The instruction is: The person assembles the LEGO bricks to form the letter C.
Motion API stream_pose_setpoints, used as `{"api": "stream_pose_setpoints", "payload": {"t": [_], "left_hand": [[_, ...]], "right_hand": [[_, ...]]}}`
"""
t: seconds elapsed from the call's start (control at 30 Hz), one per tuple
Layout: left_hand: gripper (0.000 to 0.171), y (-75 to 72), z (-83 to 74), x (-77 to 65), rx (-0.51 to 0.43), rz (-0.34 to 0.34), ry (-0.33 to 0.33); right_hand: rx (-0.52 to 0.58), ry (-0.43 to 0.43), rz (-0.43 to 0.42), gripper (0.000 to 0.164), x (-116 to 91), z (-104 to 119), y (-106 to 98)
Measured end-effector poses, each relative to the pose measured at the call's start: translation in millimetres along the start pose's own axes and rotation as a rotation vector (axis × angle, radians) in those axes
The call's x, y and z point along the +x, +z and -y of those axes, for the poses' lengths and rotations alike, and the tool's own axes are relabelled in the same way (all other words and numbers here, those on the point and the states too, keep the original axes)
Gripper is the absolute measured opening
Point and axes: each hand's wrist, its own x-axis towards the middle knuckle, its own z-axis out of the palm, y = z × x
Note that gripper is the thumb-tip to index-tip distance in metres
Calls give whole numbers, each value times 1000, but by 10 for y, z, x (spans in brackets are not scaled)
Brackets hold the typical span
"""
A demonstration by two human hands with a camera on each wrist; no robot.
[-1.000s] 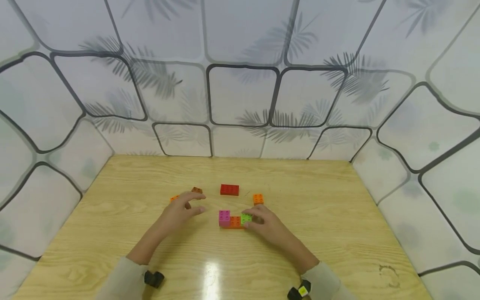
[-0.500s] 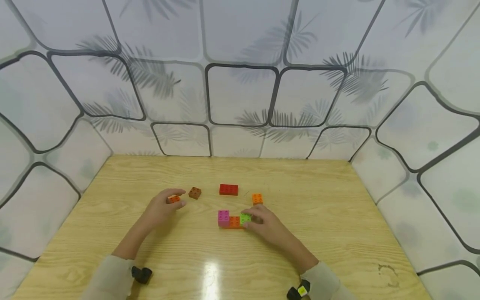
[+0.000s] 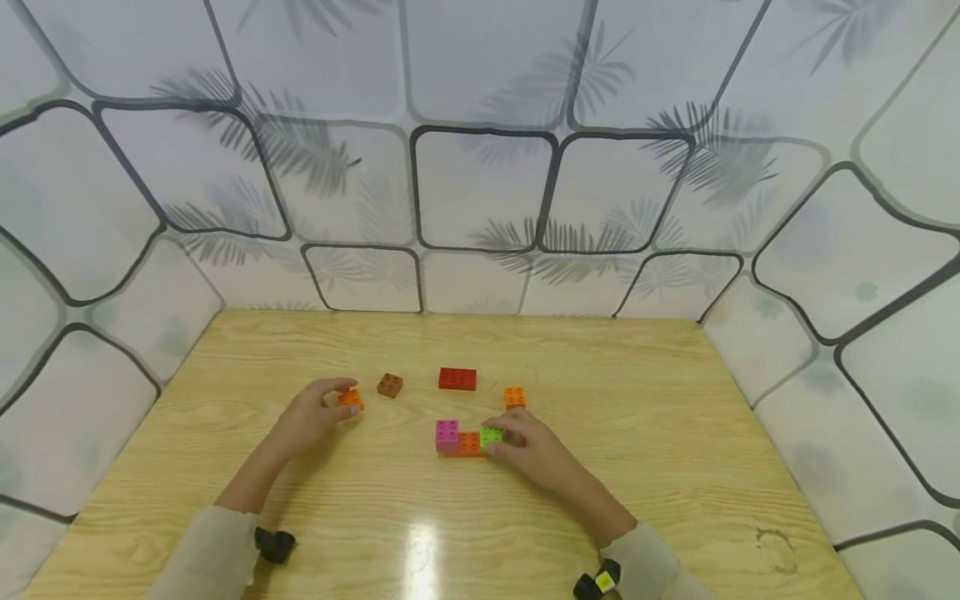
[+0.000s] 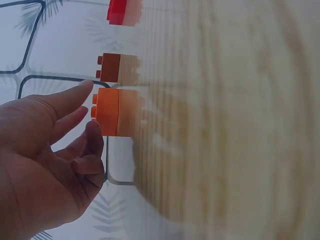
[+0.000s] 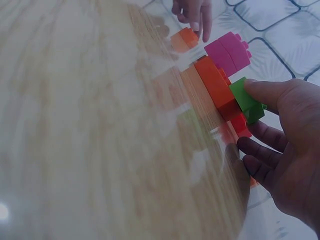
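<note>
An orange building brick [image 3: 350,400] lies at the left of the table. My left hand [image 3: 309,419] is around it, thumb and index finger spread on either side; in the left wrist view the fingertips [image 4: 93,129] are close to the orange brick [image 4: 108,112], and firm contact cannot be told. My right hand [image 3: 542,450] pinches a lime green brick [image 3: 491,437] between thumb and fingers. That green brick sits on the right end of a long orange-red brick [image 3: 469,443]. A pink block [image 3: 447,436] stands on its left end.
A brown brick [image 3: 390,385] lies right of the left hand. Behind the joined bricks are a long red brick [image 3: 457,379] and another orange brick [image 3: 514,397]. Patterned panels [image 3: 480,192] surround the wooden table [image 3: 615,375] at the back and sides.
My left hand has moved left, past the brown brick, to the orange brick at the left. My right hand has stayed on the green brick.
</note>
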Motion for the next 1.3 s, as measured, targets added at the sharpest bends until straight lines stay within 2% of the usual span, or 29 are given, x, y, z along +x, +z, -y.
{"api": "stream_pose_setpoints", "payload": {"t": [0.27, 0.6, 0.83, 1.07, 1.3], "left_hand": [[53, -13, 47, 13, 0, 43, -8], [49, -20, 78, 25, 7, 49, 20], [48, -11, 42, 11, 25, 59, 17], [49, 6, 8, 21, 1, 64, -3], [50, 32, -49, 13, -29, 68, 6]], "right_hand": [[7, 15, 0, 39, 1, 17, -8], [10, 19, 3, 40, -1, 48, -15], [7, 13, 5, 41, 6, 34, -9], [-2, 0, 3, 40, 10, 18, -6], [-5, 7, -1, 39, 11, 9, -6]]}}
